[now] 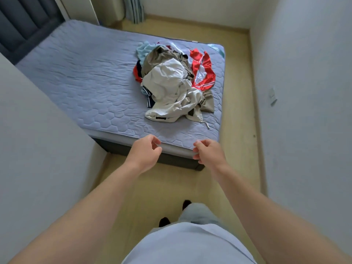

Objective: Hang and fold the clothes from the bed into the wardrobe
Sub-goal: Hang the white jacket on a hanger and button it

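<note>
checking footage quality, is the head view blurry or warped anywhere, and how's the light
Head view: wide-angle bows the walls and the edges of the bed; light is soft and even, no glare, faint shadows; the clothes are fairly sharp; the left hand and right hand look slightly smeared at the fingers.

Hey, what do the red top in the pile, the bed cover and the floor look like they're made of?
Red top: probably a shiny synthetic, satin-like; it gleams and carries white stripes.
Bed cover: matte quilted fabric, stitched in hexagons, lightly wrinkled.
Floor: pale wood or laminate, smooth with a faint sheen; which of the two cannot be told.
</note>
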The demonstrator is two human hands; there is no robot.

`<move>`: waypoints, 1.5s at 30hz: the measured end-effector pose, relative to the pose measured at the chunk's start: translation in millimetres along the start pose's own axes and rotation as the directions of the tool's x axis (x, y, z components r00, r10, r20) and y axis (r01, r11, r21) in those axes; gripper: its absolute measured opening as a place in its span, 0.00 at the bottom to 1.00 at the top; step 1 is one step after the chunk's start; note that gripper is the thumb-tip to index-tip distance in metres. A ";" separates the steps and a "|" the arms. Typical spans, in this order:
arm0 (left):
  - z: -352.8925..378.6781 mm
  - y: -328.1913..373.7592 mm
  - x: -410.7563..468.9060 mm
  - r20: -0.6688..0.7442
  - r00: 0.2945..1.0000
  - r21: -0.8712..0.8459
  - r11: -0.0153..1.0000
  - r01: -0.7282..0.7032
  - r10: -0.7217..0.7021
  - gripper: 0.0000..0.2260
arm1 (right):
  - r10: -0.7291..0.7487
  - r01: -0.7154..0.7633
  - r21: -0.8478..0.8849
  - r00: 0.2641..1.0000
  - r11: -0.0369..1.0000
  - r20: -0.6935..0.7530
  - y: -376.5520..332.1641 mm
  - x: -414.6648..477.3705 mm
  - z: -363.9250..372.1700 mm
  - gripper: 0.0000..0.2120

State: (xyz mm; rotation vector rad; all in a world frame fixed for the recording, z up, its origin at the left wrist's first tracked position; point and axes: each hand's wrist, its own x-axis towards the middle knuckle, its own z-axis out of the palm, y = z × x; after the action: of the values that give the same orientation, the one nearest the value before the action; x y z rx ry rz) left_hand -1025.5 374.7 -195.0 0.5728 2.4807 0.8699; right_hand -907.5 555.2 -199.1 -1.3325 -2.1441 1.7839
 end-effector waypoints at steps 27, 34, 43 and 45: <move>64.7 -102.2 494.0 0.190 0.852 -0.090 0.855 0.510 -0.488 0.07 | 0.530 -0.347 -0.570 0.827 0.745 0.189 -1.3 676.0 187.1 0.36; 82.7 -136.0 510.6 0.233 0.800 -0.077 0.809 0.582 -0.553 0.08 | 0.491 -0.186 -0.860 0.867 0.474 0.083 27.0 717.2 201.5 0.08; 62.8 -119.9 536.8 0.243 0.772 -0.065 0.784 0.617 -0.587 0.06 | 0.292 -0.010 -0.878 0.945 0.478 0.149 -4.4 707.8 186.8 0.09; 57.2 -111.8 540.4 0.250 0.771 -0.062 0.785 0.617 -0.586 0.07 | 0.231 0.049 -0.849 0.953 0.526 0.198 -17.0 705.8 186.2 0.15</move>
State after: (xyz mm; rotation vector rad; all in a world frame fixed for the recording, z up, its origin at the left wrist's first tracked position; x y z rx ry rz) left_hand -1460.7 599.6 -455.4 -0.1867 2.1595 0.6623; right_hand -1459.0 853.2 -573.3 -1.3442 -3.4255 0.8980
